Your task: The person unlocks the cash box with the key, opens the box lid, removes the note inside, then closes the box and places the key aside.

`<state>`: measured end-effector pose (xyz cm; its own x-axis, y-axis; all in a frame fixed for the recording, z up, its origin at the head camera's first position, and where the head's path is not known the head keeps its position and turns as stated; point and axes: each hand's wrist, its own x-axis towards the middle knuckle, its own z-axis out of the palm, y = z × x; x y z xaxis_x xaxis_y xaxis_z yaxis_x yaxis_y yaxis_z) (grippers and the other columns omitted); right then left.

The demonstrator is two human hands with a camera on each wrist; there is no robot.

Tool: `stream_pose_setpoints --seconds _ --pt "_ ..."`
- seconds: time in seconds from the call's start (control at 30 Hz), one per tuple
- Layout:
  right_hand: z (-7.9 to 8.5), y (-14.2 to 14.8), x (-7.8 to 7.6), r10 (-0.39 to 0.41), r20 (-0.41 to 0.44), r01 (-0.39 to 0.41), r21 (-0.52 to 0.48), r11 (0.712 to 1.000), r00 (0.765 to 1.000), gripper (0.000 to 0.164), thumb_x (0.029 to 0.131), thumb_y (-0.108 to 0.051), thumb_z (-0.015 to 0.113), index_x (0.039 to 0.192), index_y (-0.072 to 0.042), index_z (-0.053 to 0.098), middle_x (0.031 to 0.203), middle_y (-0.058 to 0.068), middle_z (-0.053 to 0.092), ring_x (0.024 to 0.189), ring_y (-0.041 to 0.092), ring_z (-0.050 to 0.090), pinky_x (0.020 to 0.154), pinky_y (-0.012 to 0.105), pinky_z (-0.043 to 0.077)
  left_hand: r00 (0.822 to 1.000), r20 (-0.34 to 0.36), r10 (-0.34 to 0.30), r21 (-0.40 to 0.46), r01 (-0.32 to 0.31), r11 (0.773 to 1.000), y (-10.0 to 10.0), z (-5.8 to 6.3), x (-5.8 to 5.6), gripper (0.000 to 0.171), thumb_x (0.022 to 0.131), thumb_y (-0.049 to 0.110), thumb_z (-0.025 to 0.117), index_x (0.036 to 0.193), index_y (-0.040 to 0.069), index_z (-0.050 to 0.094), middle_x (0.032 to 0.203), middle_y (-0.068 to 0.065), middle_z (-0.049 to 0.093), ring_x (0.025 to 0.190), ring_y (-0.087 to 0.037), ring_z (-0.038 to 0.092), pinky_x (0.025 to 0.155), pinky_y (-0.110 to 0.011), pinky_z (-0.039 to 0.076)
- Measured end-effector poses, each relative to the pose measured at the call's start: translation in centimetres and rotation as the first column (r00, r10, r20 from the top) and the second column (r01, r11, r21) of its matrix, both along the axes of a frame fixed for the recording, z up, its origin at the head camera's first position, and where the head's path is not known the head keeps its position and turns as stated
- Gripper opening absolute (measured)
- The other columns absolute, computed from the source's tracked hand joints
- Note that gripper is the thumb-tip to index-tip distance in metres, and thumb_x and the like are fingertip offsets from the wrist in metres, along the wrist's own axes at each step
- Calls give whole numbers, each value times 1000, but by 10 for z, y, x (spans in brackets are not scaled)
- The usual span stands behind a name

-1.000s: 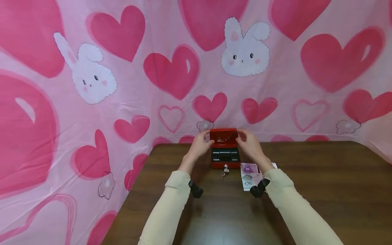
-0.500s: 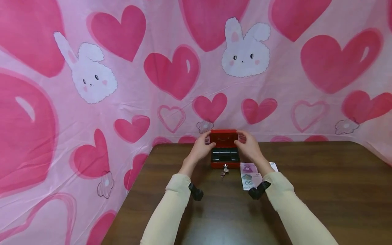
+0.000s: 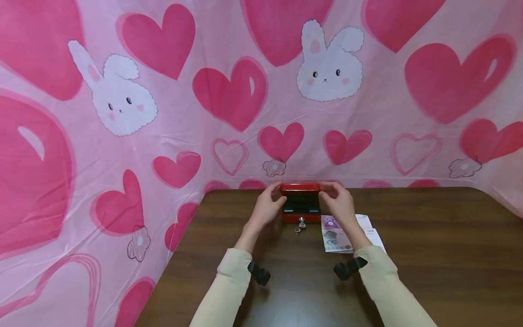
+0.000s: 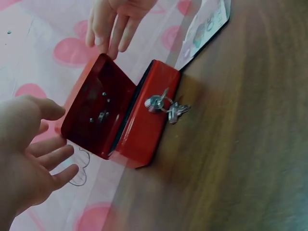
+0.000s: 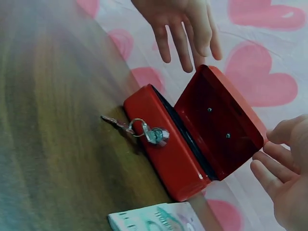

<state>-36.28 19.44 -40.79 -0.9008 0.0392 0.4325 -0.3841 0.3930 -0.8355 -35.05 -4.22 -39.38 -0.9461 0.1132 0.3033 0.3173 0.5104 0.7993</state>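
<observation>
A small red cash box (image 3: 301,219) stands on the table below the pink backdrop, its hinged lid (image 5: 221,122) tilted partway down over the dark inside. My left hand (image 3: 266,208) pinches the lid's left corner between thumb and fingers. At the opposite corner, my right hand (image 3: 339,205) holds the lid the same way. The left wrist view shows small rivets on the lid's inner face. A key sits in the round lock (image 4: 154,103) at the front, and more keys (image 4: 177,113) dangle from its ring.
Banknotes (image 3: 336,240) lie to the right of the box, partly covered by my right forearm. The wooden table (image 3: 441,236) reaches back to a pink cloth (image 3: 229,36) printed with hearts and rabbits. Black wrist cameras (image 3: 259,274) hang under both cuffs.
The lid has swung forward and down from nearly upright, with both hands moving along with it. Less of the dark inside shows in the head view.
</observation>
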Motion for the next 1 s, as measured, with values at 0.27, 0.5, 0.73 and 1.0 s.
stream_pose_setpoints --seconds 0.27,0.5,0.73,1.0 --pt "-8 -1 12 -52 69 52 8 999 996 28 95 -18 67 118 -3 68 117 17 71 106 30 68 82 11 45 998 -23 56 49 -55 997 2 -11 9 48 94 15 65 140 8 55 137 -15 61 128 -29 57 110 -46 43" --pt "-15 -3 18 -81 115 80 11 997 990 28 94 -20 68 117 -4 71 115 17 72 104 30 69 87 26 51 996 -35 78 58 -76 995 5 -22 13 43 94 14 66 136 7 59 129 -14 63 124 -30 59 109 -46 43" --pt "-22 0 18 -101 167 97 29 995 981 28 93 -22 69 116 -5 72 116 16 72 103 28 67 88 33 51 995 -34 95 49 -93 994 8 -29 12 37 93 13 67 129 5 64 119 -13 62 116 -28 62 105 -44 47" --pt "-26 1 17 -76 209 69 41 997 975 29 93 -26 70 113 -5 74 112 16 74 98 24 66 78 22 48 991 0 133 32 -133 991 10 -36 9 31 94 16 67 122 5 69 111 -11 62 100 -22 60 94 -38 51"
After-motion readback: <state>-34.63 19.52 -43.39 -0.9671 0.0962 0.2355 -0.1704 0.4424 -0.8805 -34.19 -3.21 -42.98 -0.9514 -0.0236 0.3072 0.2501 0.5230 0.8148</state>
